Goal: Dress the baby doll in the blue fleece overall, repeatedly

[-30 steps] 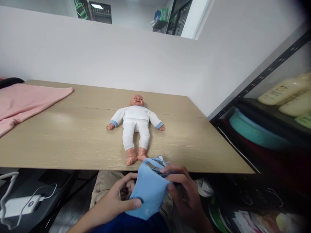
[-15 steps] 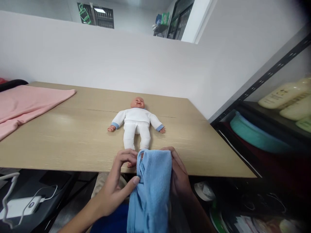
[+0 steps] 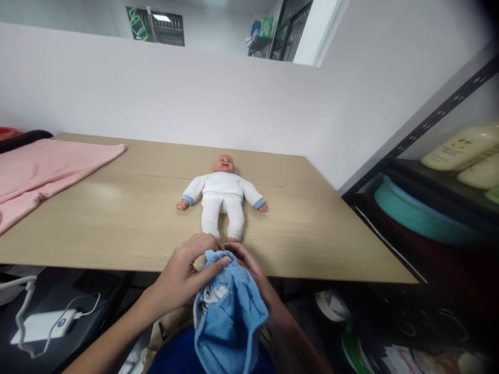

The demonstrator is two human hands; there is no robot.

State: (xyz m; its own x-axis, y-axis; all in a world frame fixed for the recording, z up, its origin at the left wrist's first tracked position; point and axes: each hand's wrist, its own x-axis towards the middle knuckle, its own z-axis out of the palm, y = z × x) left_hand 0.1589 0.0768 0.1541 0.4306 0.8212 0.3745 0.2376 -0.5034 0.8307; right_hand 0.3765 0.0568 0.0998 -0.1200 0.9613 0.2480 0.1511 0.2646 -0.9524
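Observation:
Light-blue cloth baby trousers (image 3: 234, 317) hang over my lap at the table's front edge, bunched at the top, with a white patch of the inside showing. My left hand (image 3: 191, 270) pinches their upper edge, thumb on top and fingers behind. On the other side my right hand (image 3: 253, 270) grips the same edge, its fingers partly hidden by the cloth. Just beyond both hands a baby doll (image 3: 223, 200) lies on its back, arms spread, in a white top with blue cuffs and white legs. My hands and the cloth cover its feet.
The doll lies on a wooden table (image 3: 117, 218). A pink cloth (image 3: 50, 166) is spread at the left. At the right, a shelf rack holds cream bottles (image 3: 460, 148) and a teal basin (image 3: 417, 213). A white power bank (image 3: 47, 324) with a cable sits low on the left.
The trousers have been lowered and turned so their bunched opening and white inside show. My right hand has come inward, close to the left hand. The doll has stayed put.

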